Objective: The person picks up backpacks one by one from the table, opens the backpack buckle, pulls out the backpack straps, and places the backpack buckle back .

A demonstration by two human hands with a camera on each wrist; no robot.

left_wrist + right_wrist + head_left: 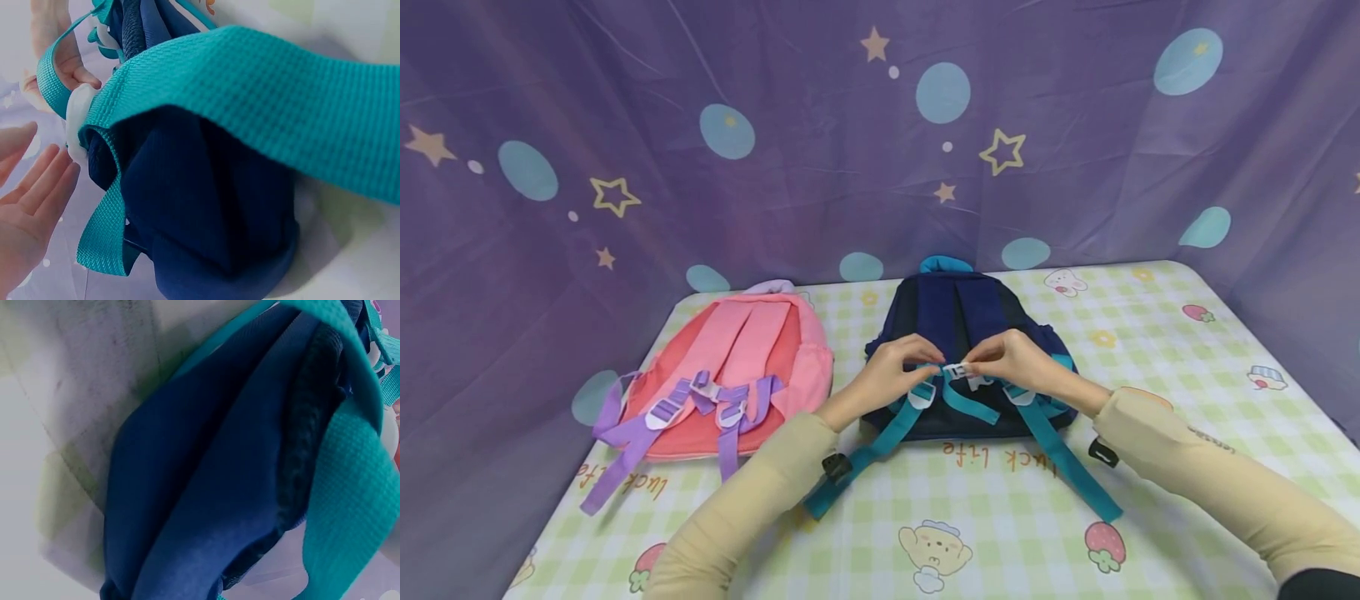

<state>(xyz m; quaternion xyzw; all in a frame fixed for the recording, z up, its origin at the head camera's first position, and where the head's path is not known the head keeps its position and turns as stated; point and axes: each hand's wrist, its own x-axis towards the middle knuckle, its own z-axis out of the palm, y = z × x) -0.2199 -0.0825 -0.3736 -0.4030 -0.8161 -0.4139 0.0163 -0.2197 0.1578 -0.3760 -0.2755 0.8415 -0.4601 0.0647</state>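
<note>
A dark blue backpack (pixel 940 417) with teal straps lies straps-up on the table. Above its straps my right hand (pixel 1018 362) pinches a white plastic buckle (pixel 957 370). At the buckle's left end are the thumb and fingers of my left hand (pixel 895 367), seemingly pinching it. Whether the buckle's halves are joined is too small to tell. A loose teal strap end (pixel 970 406) hangs below it. In the left wrist view, a white strap adjuster (pixel 78 119) stands near my left fingers (pixel 44 194). Teal webbing (pixel 353 500) covers most of my right hand in the right wrist view.
A pink backpack (pixel 752 325) with purple straps (pixel 625 458) lies to the left on the same table. The checked tablecloth (pixel 1000 542) carries cartoon prints. Behind hangs a purple curtain (pixel 820 192) with stars and dots. Two long teal straps (pixel 1067 458) trail towards the front.
</note>
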